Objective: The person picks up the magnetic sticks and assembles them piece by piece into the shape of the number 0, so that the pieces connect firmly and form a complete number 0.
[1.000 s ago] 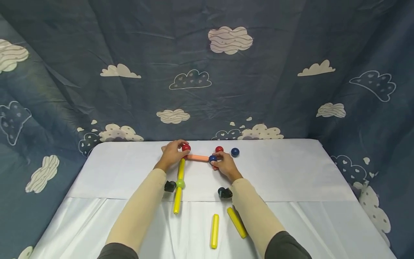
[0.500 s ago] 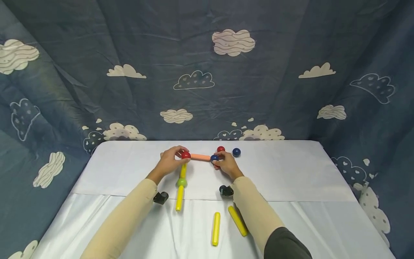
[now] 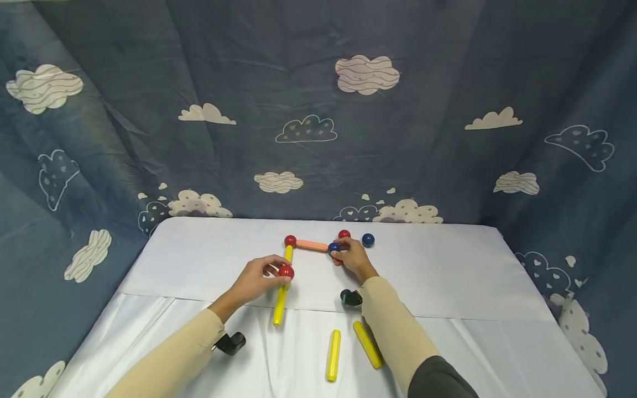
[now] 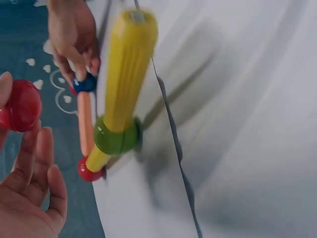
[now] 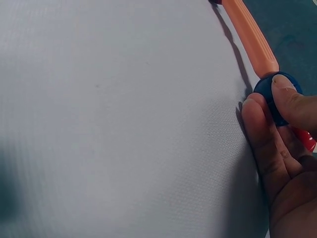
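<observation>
Apparent joining step: right hand (image 3: 354, 256) gripped a blue ball (image 3: 334, 248) at orange rod (image 3: 312, 245)'s 3 o'clock end; left hand (image 3: 255, 281) pinched a red ball (image 3: 286, 271), 8 o'clock from it. Next move likely needed alignment.

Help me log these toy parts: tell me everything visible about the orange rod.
The orange rod, straight and plastic-looking with lengthwise ridges, narrows where it meets a blue ball, which the right hand pinches. Its other end joins a red ball. It runs roughly sideways near the far edge of the white-covered table.
</observation>
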Demonstrator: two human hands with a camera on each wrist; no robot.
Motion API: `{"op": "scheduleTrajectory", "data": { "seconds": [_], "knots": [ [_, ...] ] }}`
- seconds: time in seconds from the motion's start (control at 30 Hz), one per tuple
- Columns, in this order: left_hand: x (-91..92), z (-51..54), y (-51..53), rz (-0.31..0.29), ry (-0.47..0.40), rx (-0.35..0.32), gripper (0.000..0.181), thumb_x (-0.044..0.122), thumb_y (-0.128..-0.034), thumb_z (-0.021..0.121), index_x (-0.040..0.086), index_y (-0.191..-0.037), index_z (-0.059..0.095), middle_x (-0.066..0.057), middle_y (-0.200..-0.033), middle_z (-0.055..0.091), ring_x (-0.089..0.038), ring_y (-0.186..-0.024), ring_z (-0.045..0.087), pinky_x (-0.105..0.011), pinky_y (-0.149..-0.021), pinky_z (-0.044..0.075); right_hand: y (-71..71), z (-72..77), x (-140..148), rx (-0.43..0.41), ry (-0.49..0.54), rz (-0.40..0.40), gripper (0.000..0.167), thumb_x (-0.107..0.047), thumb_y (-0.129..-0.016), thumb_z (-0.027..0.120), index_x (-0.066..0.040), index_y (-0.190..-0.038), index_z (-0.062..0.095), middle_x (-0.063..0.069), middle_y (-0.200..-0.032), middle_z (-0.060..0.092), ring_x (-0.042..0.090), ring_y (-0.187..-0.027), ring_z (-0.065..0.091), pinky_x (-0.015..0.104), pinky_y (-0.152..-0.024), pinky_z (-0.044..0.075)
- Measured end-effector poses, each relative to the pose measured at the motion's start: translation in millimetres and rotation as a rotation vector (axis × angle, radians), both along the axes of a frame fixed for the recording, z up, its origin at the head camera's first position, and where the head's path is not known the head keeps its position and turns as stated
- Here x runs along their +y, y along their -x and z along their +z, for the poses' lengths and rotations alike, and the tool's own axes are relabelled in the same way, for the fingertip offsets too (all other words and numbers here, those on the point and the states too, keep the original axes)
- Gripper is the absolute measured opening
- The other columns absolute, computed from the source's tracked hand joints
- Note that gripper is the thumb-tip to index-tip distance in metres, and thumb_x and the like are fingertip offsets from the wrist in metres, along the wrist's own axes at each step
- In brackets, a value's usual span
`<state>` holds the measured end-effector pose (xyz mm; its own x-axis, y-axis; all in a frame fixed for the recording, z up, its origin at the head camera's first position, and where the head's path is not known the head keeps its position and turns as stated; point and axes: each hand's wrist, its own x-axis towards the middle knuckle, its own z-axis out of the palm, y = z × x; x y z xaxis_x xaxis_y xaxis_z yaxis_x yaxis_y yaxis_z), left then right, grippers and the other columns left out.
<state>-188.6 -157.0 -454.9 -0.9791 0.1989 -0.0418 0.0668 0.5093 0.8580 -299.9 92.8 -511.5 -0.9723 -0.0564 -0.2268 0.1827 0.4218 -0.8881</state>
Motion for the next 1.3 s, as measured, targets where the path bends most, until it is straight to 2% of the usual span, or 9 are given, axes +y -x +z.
{"op": "scheduleTrajectory", "data": {
  "seconds": [0.13, 0.3, 0.37, 0.47, 0.6, 0.73, 0.83, 1.1, 1.3],
  "knots": [
    [-6.9, -0.7, -17.2, -0.016, -0.094, -0.095, 0.036, 0.021, -0.081, 0.078, 0.013, -0.114, 0.068, -0.002, -0.1, 0.065, -0.016, -0.084, 0.061, -0.03, -0.074, 0.048, -3.9, -5.1, -3, -0.019, 0.023, 0.004, 0.042, -0.003, -0.088, 0.068, -0.002, -0.128, 0.057, 0.019, -0.11, 0.056, 0.015, -0.07, 0.062, 0.023, -0.063, 0.054],
    [-9.3, 0.9, -31.3, -0.057, -0.18, -0.196, 0.04, 0.022, -0.0812, 0.078, 0.008, -0.117, 0.066, -0.007, -0.107, 0.063, -0.015, -0.081, 0.064, -0.03, -0.073, 0.048, -0.6, -1.1, -2, 0.006, 0.008, 0.007, 0.041, -0.003, -0.089, 0.067, -0.002, -0.128, 0.056, 0.019, -0.11, 0.056, 0.016, -0.071, 0.062, 0.024, -0.063, 0.054],
    [-10.8, 2.3, -36.0, -0.09, -0.195, -0.224, 0.04, 0.019, -0.0809, 0.078, 0.006, -0.117, 0.065, -0.007, -0.109, 0.061, -0.015, -0.081, 0.065, -0.03, -0.074, 0.048, -0.2, 0.4, -1, 0.001, 0.008, 0.01, 0.042, -0.003, -0.089, 0.067, -0.002, -0.129, 0.056, 0.019, -0.111, 0.056, 0.016, -0.071, 0.062, 0.024, -0.063, 0.054],
    [-14.6, 5.3, -42.4, -0.175, -0.232, -0.281, 0.039, 0.011, -0.0809, 0.077, 0.001, -0.116, 0.064, -0.009, -0.11, 0.062, -0.017, -0.082, 0.067, -0.03, -0.076, 0.049, 0.0, 0.6, 0, -0.015, 0.011, 0.018, 0.042, -0.003, -0.089, 0.067, -0.001, -0.129, 0.056, 0.019, -0.112, 0.055, 0.015, -0.071, 0.062, 0.024, -0.063, 0.054],
    [-22.2, 8.5, -49.0, -0.287, -0.247, -0.343, 0.038, 0.006, -0.0798, 0.077, -0.002, -0.114, 0.064, -0.008, -0.104, 0.065, -0.016, -0.081, 0.067, -0.029, -0.078, 0.05, 1.0, 0.7, 0, -0.005, 0.021, 0.021, 0.041, -0.002, -0.089, 0.067, -0.001, -0.128, 0.056, 0.019, -0.111, 0.056, 0.014, -0.07, 0.062, 0.023, -0.063, 0.054],
    [-30.7, 7.6, -55.3, -0.324, -0.225, -0.384, 0.036, 0.006, -0.0786, 0.078, 0.0, -0.112, 0.066, -0.006, -0.098, 0.068, -0.013, -0.075, 0.064, -0.028, -0.077, 0.048, 1.6, 1.2, -1, 0.012, 0.047, 0.017, 0.039, 0.0, -0.088, 0.067, 0.001, -0.126, 0.057, 0.02, -0.11, 0.057, 0.014, -0.068, 0.062, 0.024, -0.062, 0.054],
    [-36.2, 4.7, -60.1, -0.324, -0.22, -0.415, 0.035, 0.005, -0.0778, 0.077, 0.001, -0.111, 0.066, -0.005, -0.098, 0.069, -0.013, -0.074, 0.063, -0.028, -0.076, 0.048, 1.9, 1.4, -1, 0.013, 0.059, 0.023, 0.039, 0.001, -0.088, 0.067, 0.002, -0.125, 0.057, 0.021, -0.111, 0.057, 0.013, -0.066, 0.062, 0.024, -0.061, 0.054],
    [-41.2, -2.1, -65.7, -0.318, -0.211, -0.434, 0.035, 0.006, -0.0776, 0.078, 0.001, -0.111, 0.068, -0.005, -0.103, 0.068, -0.012, -0.071, 0.061, -0.027, -0.072, 0.048, 5.5, 4.9, -4, 0.038, 0.034, 0.046, 0.039, 0.0, -0.087, 0.068, 0.002, -0.125, 0.057, 0.022, -0.11, 0.058, 0.013, -0.065, 0.063, 0.024, -0.061, 0.054],
    [-39.7, -11.5, -67.2, -0.344, -0.198, -0.38, 0.033, 0.006, -0.0781, 0.078, 0.001, -0.11, 0.069, -0.004, -0.102, 0.067, -0.01, -0.07, 0.062, -0.024, -0.065, 0.047, 3.9, 2.8, -3, 0.026, -0.077, 0.034, 0.038, -0.005, -0.088, 0.069, -0.003, -0.125, 0.059, 0.017, -0.116, 0.059, 0.018, -0.08, 0.061, 0.021, -0.066, 0.051]
  ]
}}
